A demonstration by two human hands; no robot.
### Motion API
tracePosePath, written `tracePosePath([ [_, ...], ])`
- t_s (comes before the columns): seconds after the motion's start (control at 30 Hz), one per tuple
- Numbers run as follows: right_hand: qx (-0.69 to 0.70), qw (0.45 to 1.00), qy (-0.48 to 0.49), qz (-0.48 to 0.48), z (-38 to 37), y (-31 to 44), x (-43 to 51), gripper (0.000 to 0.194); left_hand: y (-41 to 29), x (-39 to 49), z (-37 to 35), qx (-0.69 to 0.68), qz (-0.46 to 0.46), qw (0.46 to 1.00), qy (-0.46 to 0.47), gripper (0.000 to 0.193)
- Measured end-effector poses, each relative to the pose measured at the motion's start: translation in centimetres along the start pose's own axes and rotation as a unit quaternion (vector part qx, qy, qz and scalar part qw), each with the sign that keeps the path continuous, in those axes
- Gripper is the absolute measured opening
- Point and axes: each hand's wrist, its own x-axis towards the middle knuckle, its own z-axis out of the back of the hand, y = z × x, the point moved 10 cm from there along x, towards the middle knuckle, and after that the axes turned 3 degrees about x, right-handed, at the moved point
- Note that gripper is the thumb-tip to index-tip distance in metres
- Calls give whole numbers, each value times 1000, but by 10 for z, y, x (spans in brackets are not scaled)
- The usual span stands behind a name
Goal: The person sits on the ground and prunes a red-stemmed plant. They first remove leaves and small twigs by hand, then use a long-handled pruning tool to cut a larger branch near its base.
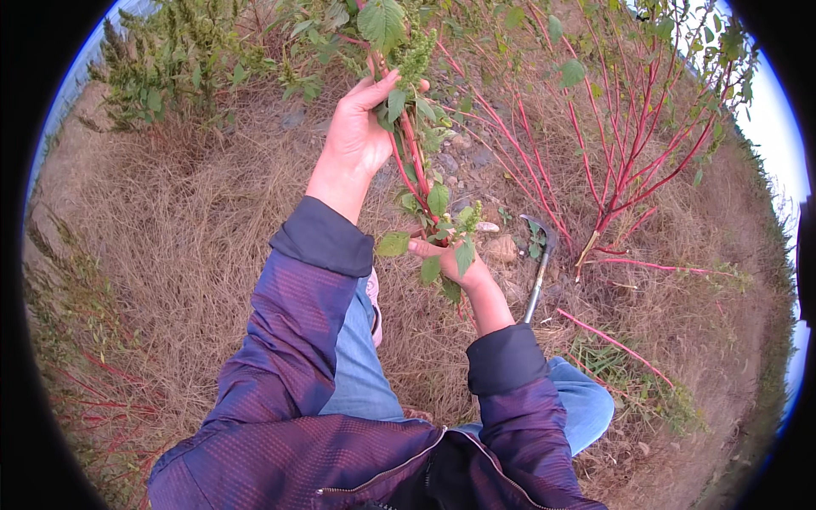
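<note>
A bundle of leafy plant stems, red with green leaves and seed heads, runs between my two hands. My left hand is closed around its upper part, thumb across the stems. Lower down and to the right, my right hand grips the bundle's lower part, its fingers partly hidden by leaves. A sickle with a curved dark blade lies on the ground just right of my right hand.
A large red-stemmed plant spreads at the upper right. A loose red stem lies near my right knee. Stones lie among dry grass. Green bushy plants stand at the upper left.
</note>
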Motion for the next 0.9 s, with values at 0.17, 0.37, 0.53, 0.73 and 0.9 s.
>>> tracePosePath([
  [0.17,7,968,-227,104,42,40,-29,40,10,3,1,-65,6,997,48,51],
  [0.37,86,936,-306,149,99,87,-65,30,79,-4,52,608,173,775,-8,63],
  [0.53,177,892,-359,211,142,112,-100,32,145,-28,33,601,230,749,162,54],
  [0.73,301,828,-394,261,205,117,-148,27,188,-60,-4,689,205,641,269,62],
  [0.9,241,786,-400,406,252,131,-232,27,251,-119,-41,684,202,552,431,71],
])
